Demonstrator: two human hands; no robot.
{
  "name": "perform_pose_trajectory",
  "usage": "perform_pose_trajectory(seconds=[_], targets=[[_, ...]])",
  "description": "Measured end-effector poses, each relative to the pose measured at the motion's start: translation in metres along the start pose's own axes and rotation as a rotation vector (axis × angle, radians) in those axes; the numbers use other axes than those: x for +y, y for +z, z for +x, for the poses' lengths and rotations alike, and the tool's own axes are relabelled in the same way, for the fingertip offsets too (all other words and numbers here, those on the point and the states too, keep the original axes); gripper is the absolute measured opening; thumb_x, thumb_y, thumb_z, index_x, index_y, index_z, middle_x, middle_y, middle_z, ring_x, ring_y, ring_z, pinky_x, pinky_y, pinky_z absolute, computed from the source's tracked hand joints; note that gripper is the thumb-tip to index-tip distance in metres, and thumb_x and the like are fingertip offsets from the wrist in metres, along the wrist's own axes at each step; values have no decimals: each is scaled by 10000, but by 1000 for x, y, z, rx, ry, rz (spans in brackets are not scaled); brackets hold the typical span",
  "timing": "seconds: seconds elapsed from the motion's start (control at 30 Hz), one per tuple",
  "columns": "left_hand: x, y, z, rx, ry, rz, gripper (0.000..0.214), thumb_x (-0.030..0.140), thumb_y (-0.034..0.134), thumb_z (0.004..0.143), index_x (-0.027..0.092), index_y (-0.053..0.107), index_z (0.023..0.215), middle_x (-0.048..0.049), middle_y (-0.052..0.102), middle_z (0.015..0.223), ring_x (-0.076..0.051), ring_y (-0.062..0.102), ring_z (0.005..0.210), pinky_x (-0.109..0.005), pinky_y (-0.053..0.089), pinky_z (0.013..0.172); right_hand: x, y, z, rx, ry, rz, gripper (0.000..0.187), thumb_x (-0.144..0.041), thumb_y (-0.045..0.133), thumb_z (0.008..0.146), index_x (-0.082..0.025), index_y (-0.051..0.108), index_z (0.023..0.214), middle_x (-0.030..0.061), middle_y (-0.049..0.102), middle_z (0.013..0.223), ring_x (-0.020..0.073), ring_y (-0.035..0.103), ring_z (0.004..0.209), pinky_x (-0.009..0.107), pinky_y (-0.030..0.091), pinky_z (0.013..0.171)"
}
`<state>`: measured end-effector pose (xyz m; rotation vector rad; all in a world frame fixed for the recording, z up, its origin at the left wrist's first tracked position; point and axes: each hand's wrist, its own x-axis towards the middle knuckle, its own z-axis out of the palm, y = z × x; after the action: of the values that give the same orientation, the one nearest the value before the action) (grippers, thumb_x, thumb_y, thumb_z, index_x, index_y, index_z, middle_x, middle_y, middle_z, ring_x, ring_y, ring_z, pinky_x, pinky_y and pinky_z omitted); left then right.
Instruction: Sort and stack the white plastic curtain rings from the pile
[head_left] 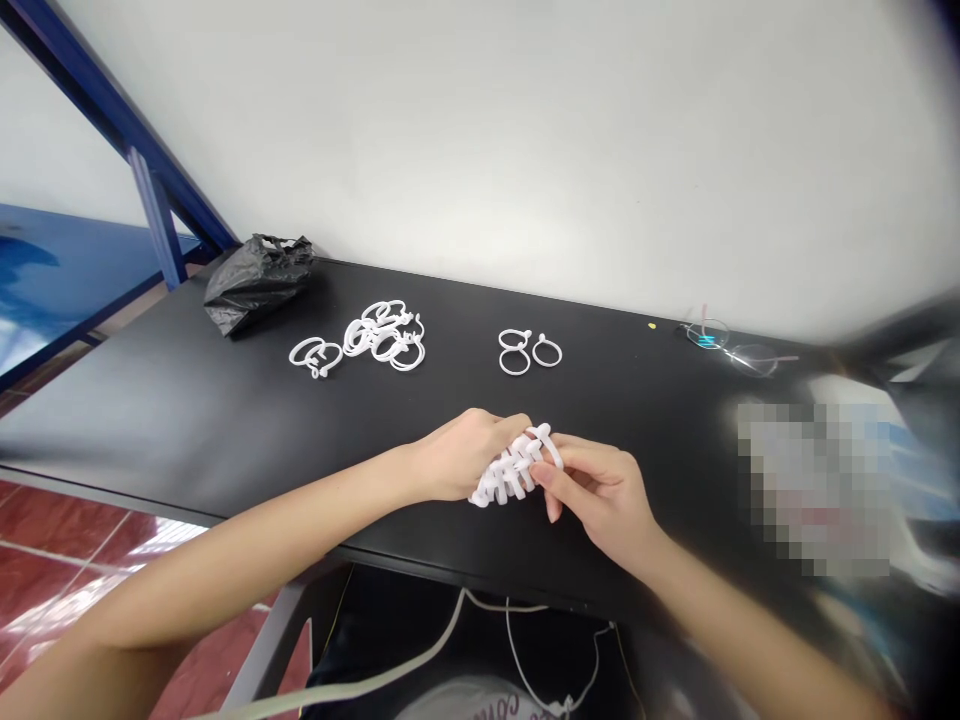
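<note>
Above the table's front part, my left hand (484, 450) is wrapped around a bunch of white plastic rings (506, 473), which look like shower curtain rings. They sit side by side in a row, their knobbed ends facing up. My right hand (600, 490) pinches a ring at the right end of this bunch between thumb and fingers. Beyond my hands lie three separate rings (515, 360) on the black table (450, 410). A tangled pile of rings (384, 335) rests further left, with a few open rings (316, 355) beside it.
A crumpled black plastic bag (259, 280) stands at the table's back left. Eyeglasses (752, 360) lie at the back right, near a small yellow bit (652, 326). A pixelated patch covers a blurred shape (817, 490) at right. A pale cord (420, 655) hangs below the front edge.
</note>
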<state>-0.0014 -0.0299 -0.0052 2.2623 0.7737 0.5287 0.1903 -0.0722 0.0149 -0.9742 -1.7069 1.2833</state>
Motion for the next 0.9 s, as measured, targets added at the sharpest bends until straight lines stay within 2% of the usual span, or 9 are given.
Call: perform_pose_trajectory(seconds=[0.1, 0.17, 0.3, 0.37, 0.47, 0.63, 0.77, 0.83, 0.9], targets=[[3, -1, 2, 34, 24, -62, 237, 322, 568, 826, 177, 423, 708, 50, 434, 631, -71, 381, 503, -221, 316, 503, -1, 0, -2, 16, -114, -94, 364, -251, 605, 906, -193, 658, 550, 29, 615, 623, 136, 587, 592, 259, 467, 528], [6, -2, 3, 41, 27, -131, 257, 315, 559, 833, 168, 429, 665, 51, 427, 619, -71, 390, 523, -219, 327, 521, -2, -1, -2, 21, -128, -108, 345, -250, 600, 911, -201, 671, 577, 29, 628, 622, 145, 605, 612, 273, 491, 565], [10, -3, 5, 24, -15, -295, 167, 268, 532, 847, 153, 523, 727, 24, 553, 683, -98, 515, 613, -212, 399, 584, 0, -1, 1, 1, 28, 60, 249, -327, 607, 910, -190, 690, 718, 17, 655, 630, 140, 628, 555, 287, 535, 564], [10, -1, 5, 41, -35, -254, 122, 249, 541, 843, 153, 545, 768, 17, 589, 707, -105, 554, 622, -209, 407, 585, 0, -1, 4, -43, 141, 179, 210, -356, 644, 883, -173, 693, 792, 9, 658, 614, 134, 633, 519, 271, 536, 524], [8, 1, 5, 65, -62, -123, 79, 215, 580, 797, 161, 524, 783, 19, 593, 710, -106, 555, 582, -208, 381, 550, 0, 2, 7, -93, 241, 266, 198, -346, 741, 799, -154, 692, 796, 13, 669, 612, 139, 653, 527, 241, 519, 481], [8, 3, 4, 63, -212, 140, 180, 263, 624, 753, 186, 461, 746, 30, 550, 601, -123, 518, 501, -220, 299, 494, 0, 6, 8, 11, 310, 303, 257, -300, 830, 695, -174, 650, 829, 9, 704, 729, 142, 682, 599, 231, 546, 507], [9, 1, 4, 37, -231, 333, 226, 366, 620, 787, 184, 488, 765, 0, 591, 629, -149, 552, 522, -231, 250, 486, 1, 4, 9, -65, 335, 267, 241, -369, 776, 754, -151, 676, 742, 5, 661, 619, 119, 619, 529, 255, 551, 518], [9, 0, 5, 32, -228, 332, 222, 366, 615, 802, 177, 506, 762, -15, 619, 657, -162, 581, 552, -232, 265, 493, 1, 3, 10, -55, 313, 261, 263, -393, 750, 779, -156, 666, 700, -8, 626, 559, 110, 577, 489, 265, 538, 513], [9, -2, 5, 36, -217, 250, 159, 297, 611, 803, 170, 523, 763, -15, 633, 671, -159, 595, 567, -228, 309, 505, 1, 3, 10, -35, 292, 261, 271, -400, 750, 778, -165, 658, 679, -18, 605, 527, 109, 555, 477, 268, 523, 512]])
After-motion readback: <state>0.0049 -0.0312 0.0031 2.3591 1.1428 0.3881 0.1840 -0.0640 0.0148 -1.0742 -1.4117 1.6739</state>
